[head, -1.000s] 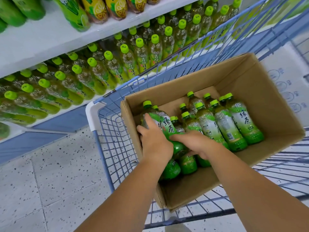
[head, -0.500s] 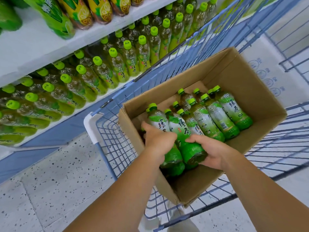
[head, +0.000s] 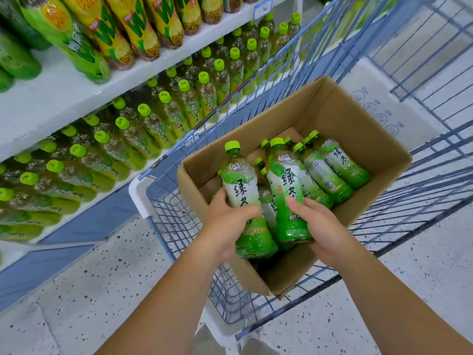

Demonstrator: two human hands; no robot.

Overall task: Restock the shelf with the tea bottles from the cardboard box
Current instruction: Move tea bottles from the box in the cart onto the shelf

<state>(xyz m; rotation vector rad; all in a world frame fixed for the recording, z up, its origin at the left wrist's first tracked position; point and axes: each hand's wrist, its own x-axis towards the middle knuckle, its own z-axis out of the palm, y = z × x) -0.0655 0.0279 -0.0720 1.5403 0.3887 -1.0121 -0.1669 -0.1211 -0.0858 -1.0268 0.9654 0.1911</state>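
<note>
An open cardboard box sits in a blue wire cart and holds several green tea bottles with light green caps. My left hand grips one tea bottle around its lower half, raised above the box's near-left corner. My right hand grips a second tea bottle near its base, lifted beside the first. Both bottles tilt with caps pointing away from me. To the left, the white shelf carries rows of the same green-capped bottles.
The blue wire cart with a white corner bumper stands between me and the shelf. An upper shelf level holds larger yellow and green bottles. Speckled grey floor lies below. More blue cart frames stand at the right.
Both hands have lifted their bottles up out of the box, from lying low among the others to raised above its near edge. The view has shifted slightly toward the shelf.
</note>
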